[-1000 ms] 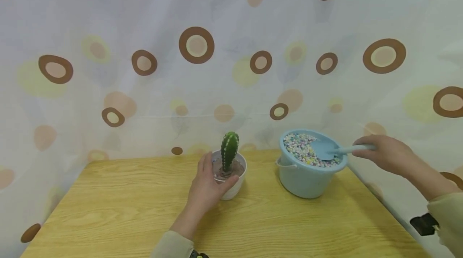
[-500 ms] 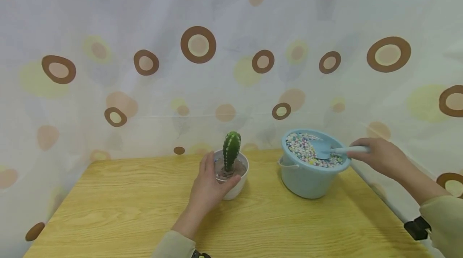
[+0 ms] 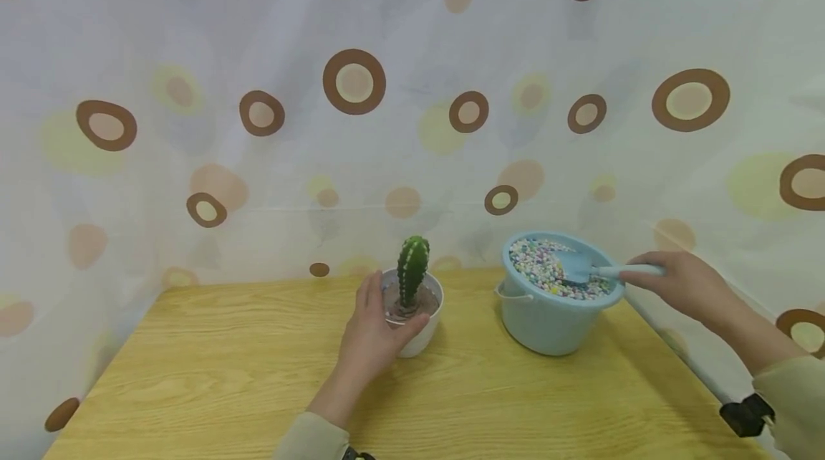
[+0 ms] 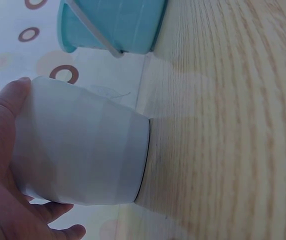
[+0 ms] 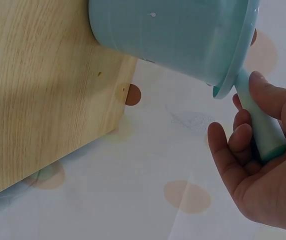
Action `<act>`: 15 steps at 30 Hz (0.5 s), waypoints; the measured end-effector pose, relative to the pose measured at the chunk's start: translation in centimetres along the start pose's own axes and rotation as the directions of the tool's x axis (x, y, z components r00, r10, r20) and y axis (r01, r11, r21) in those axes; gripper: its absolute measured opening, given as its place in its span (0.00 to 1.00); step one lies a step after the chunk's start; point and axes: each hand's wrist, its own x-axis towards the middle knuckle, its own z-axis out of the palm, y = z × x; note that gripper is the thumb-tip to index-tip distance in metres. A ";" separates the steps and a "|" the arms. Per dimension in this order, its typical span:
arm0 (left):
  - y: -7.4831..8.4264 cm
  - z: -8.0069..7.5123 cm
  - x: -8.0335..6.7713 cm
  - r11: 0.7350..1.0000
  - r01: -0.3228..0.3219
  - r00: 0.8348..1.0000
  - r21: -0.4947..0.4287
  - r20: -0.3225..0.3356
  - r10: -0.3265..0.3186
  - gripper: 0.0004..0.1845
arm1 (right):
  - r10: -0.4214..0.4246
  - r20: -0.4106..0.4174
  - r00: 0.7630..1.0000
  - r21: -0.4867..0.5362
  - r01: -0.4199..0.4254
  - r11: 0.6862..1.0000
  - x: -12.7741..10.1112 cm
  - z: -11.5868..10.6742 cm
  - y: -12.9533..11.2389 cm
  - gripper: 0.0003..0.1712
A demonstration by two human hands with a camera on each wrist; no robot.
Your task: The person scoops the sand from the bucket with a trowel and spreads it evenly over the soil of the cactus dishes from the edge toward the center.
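Note:
A white flowerpot [image 3: 422,338] holding a green cactus [image 3: 412,270] in greyish soil stands upright on the table. My left hand [image 3: 372,338] grips its left side, thumb at the near rim and fingers around the far side; the left wrist view shows the thumb on the pot's wall [image 4: 83,145]. To the right is a light blue bucket [image 3: 544,324] filled almost to the rim with small multicoloured beads [image 3: 531,263]. My right hand [image 3: 686,288] holds a light blue toy shovel by its handle [image 5: 260,120]. The shovel's blade [image 3: 573,265] is partly buried in the beads.
The wooden table [image 3: 213,360] ends on the right just beyond the bucket. A white curtain [image 3: 399,37] with brown and yellow circles hangs behind and at both sides. The bucket's white carrying handle [image 4: 93,30] hangs down on its pot-facing side.
The right hand has shifted slightly left toward the bucket, and the shovel's blade sits a little deeper in the beads. The left hand and the flowerpot stay in place.

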 end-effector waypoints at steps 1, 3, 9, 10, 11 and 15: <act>0.0 -0.1 0.0 1.000 -0.001 1.000 -0.002 -0.001 0.001 0.64 | 0.011 0.007 1.000 0.020 -0.011 1.000 -0.1 0.0 0.0 0.29; 0.1 -0.1 0.0 1.000 -0.001 1.000 -0.002 -0.002 0.001 0.64 | 0.034 0.014 0.999 0.051 -0.034 0.998 -0.3 0.0 0.0 0.29; -0.1 -0.1 0.0 1.000 0.005 1.000 0.004 0.001 -0.005 0.64 | 0.060 0.001 0.998 0.084 -0.060 0.995 -0.6 0.4 -0.1 0.29; -0.2 0.0 0.0 1.000 0.004 1.000 0.004 0.000 -0.004 0.64 | 0.063 0.000 0.998 0.089 -0.063 0.994 -0.7 0.5 -0.1 0.29; -0.2 0.0 -0.1 1.000 0.003 1.000 0.004 0.000 -0.003 0.64 | 0.066 -0.005 0.998 0.091 -0.065 0.994 -0.7 0.6 -0.2 0.29; -0.2 0.1 -0.1 1.000 0.000 1.000 0.000 -0.001 0.000 0.64 | 0.072 -0.022 0.997 0.079 -0.071 0.994 -0.6 1.0 -0.2 0.30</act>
